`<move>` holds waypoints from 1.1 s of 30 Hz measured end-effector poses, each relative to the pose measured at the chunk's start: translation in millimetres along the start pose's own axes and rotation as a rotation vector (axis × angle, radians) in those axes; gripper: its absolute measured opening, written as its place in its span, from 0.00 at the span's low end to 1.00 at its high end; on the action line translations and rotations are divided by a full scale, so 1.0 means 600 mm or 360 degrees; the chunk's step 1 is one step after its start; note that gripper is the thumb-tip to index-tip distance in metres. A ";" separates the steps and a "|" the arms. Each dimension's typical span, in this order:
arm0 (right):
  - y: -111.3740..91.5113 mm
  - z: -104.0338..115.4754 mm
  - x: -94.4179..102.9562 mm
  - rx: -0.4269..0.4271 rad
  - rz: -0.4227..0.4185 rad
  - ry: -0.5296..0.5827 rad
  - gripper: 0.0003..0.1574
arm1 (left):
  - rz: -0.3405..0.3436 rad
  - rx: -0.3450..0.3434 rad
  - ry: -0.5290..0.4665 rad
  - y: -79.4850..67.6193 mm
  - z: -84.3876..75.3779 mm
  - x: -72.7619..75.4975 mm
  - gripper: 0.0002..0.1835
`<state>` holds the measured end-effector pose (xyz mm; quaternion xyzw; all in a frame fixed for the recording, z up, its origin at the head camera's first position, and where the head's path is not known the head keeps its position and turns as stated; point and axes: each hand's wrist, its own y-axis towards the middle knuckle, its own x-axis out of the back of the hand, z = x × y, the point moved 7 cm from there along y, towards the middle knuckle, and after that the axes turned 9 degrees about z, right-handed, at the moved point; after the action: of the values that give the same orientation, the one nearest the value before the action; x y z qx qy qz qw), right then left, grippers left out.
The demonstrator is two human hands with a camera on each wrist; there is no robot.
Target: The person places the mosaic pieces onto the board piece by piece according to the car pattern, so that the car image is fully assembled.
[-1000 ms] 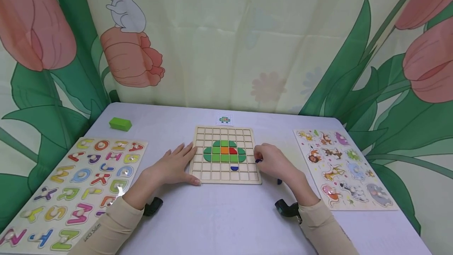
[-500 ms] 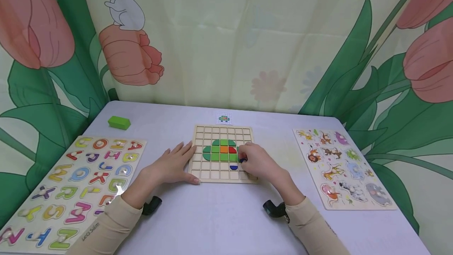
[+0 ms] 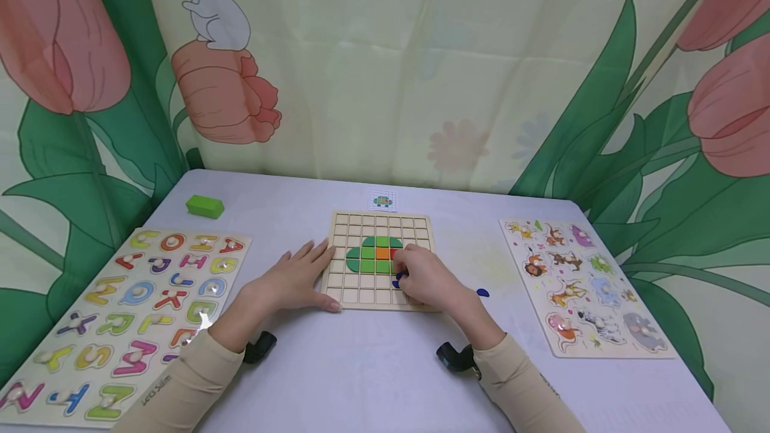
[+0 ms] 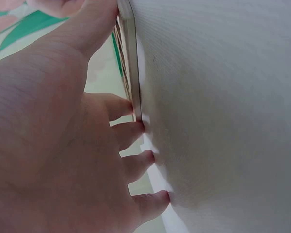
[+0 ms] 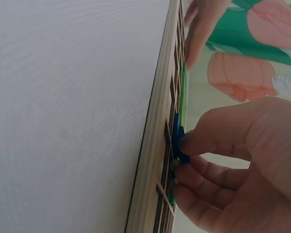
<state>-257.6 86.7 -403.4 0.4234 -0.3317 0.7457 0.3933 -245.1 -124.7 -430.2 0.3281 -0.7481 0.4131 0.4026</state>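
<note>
A wooden grid board [image 3: 355, 296] lies mid-table, with green, orange and red pieces forming a domed shape in its cells. My left hand [image 3: 291, 279] rests at the board's left edge, fingers spread, thumb near the front corner. Over the board's right half, my right hand [image 3: 430, 279] pinches a small dark blue piece [image 5: 183, 144] between thumb and fingers. Another blue piece [image 5: 176, 125] shows right beside it, in the grid; fingers partly cover both in the head view. A dark blue half-round piece [image 3: 482, 293] lies on the table, right of the board.
Behind the board lies a small picture card [image 3: 382, 201] with a similar coloured shape. An alphabet puzzle board [image 3: 150, 313] occupies the left, with a green block [image 3: 205, 206] beyond it. To the right is an animal puzzle board [image 3: 586, 286].
My right hand has moved left with the blue piece, from beside the board to over its grid. The half-round piece on the table is now uncovered. My left hand stays put.
</note>
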 end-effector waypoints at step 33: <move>-0.011 -0.012 0.016 0.0095 0.0007 0.0005 0.12 | 0.0013 0.0000 -0.0005 0.003 0.002 -0.002 0.65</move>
<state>-257.9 98.6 -396.6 0.4329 -0.3096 0.7569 0.3793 -246.2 -124.8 -432.3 0.3256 -0.7500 0.4143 0.3998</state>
